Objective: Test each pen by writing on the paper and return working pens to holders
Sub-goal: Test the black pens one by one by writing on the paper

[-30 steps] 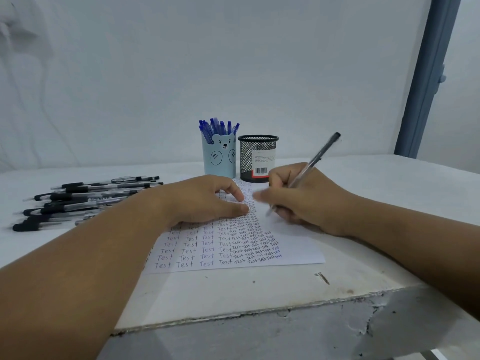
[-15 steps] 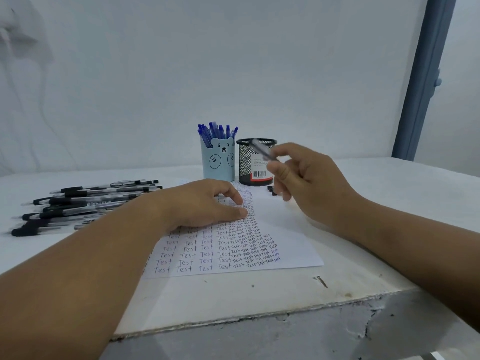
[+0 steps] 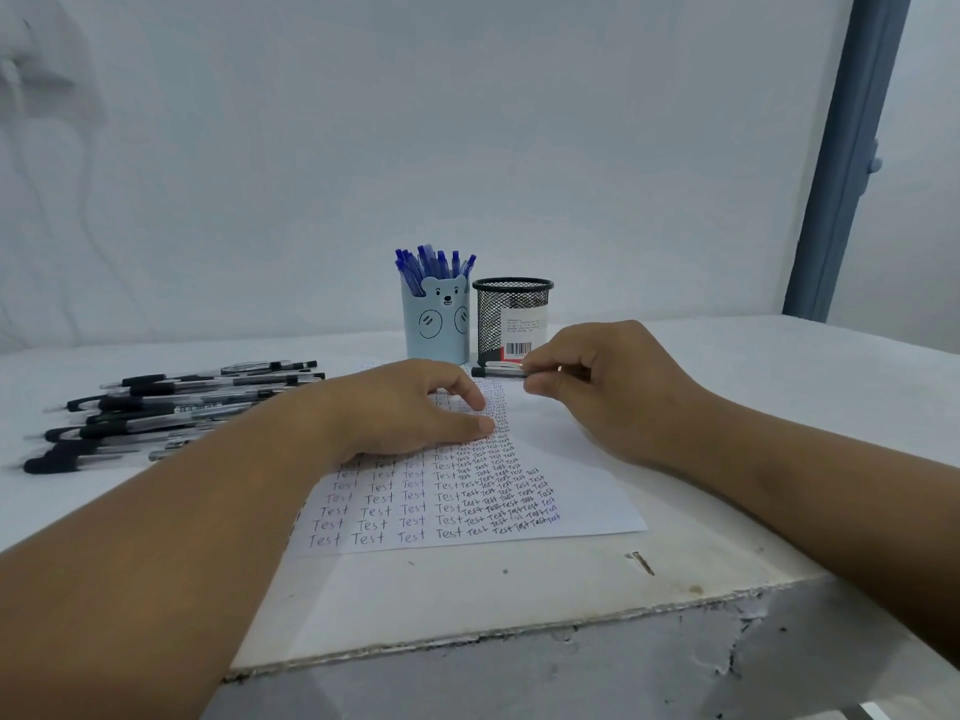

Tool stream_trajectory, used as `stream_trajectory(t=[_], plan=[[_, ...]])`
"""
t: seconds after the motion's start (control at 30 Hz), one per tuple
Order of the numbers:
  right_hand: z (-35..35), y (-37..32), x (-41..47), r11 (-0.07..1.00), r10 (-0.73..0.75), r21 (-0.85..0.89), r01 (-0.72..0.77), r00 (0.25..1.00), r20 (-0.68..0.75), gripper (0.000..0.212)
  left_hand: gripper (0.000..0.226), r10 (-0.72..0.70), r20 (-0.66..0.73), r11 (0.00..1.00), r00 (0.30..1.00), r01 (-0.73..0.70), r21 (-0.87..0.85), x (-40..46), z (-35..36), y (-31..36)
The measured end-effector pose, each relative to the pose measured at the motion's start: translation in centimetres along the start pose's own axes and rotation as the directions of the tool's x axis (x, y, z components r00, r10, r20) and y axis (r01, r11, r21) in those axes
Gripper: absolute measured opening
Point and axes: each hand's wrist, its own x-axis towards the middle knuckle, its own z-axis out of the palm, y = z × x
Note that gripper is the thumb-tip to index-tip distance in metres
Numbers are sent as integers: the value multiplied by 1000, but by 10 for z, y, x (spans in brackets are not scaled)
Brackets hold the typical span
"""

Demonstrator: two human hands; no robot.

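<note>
Pinching a clear black-capped pen (image 3: 501, 369) level in its fingertip grip, the right hand (image 3: 602, 381) hovers before the black mesh holder (image 3: 511, 319). Fingers relaxed, the left hand (image 3: 410, 413) presses flat on the white sheet of paper (image 3: 561, 459) covered in "Test", on the white table (image 3: 467, 605).

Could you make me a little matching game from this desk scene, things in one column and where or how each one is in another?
Things
1. bear holder
2. mesh holder
3. left hand
4. black pens

States
A. lying in a pile on the table, far left
B. filled with blue pens
C. resting flat on the paper
D. black, with a barcode label

Pairs: 1-B, 2-D, 3-C, 4-A
</note>
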Motion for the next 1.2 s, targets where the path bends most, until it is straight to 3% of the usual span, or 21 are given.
stream_trajectory(t=[0.3, 0.4, 0.57, 0.8, 0.9, 1.0, 1.1, 1.2], plan=[[-11, 22, 3, 954, 247, -220, -206, 953, 178, 20, 31, -16, 14, 1000, 1000, 16, 18, -2, 0, 2], [-13, 27, 5, 927, 314, -262, -267, 936, 157, 10, 31, -11, 20, 1000, 1000, 11, 5, -3, -1, 2], [-15, 32, 8, 845, 406, -417, -335, 909, 91, 11, 30, -7, 15, 1000, 1000, 7, 0, -3, 0, 1], [-16, 30, 10, 801, 446, -477, -362, 892, 73, 33, 28, -13, 13, 1000, 1000, 13, -3, -3, 0, 1], [-10, 28, 9, 863, 338, -418, -284, 939, 59, 30, 27, -7, -3, 1000, 1000, 7, -1, -3, 0, 2], [0, 16, 4, 985, 79, -158, -72, 996, 39, 17, 26, 18, -42, 999, 999, -16, 45, -5, -1, 2], [9, -2, 1, 995, -98, 23, 96, 985, 140, 10, 19, 93, -125, 992, 988, -81, 102, -6, -6, 3], [14, -9, 1, 989, -140, 77, 123, 952, 272, 7, 10, 163, -168, 970, 972, -127, 207, -11, -21, 9]])
